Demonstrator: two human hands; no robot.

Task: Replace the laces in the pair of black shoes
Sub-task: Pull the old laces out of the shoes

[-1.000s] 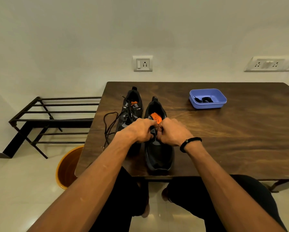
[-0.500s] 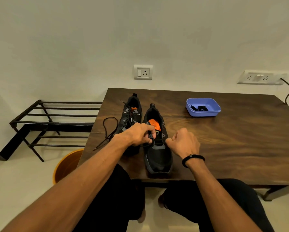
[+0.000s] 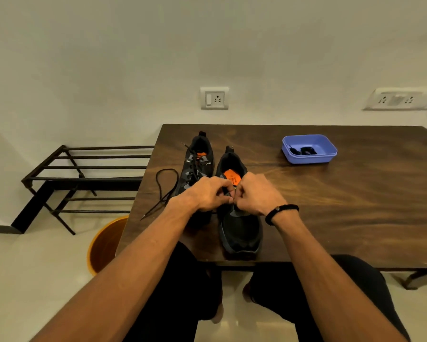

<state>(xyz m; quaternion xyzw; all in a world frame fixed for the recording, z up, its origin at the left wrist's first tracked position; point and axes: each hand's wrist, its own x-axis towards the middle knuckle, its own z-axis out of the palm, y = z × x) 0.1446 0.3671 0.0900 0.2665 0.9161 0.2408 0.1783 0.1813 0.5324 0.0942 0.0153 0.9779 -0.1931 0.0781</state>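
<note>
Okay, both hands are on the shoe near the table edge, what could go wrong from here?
The right shoe has its toe at the table edge, so a tug from either hand, left hand or right hand, might slide it off. The loose lace by the left shoe trails over the side above the bucket and could drop in if brushed.
</note>
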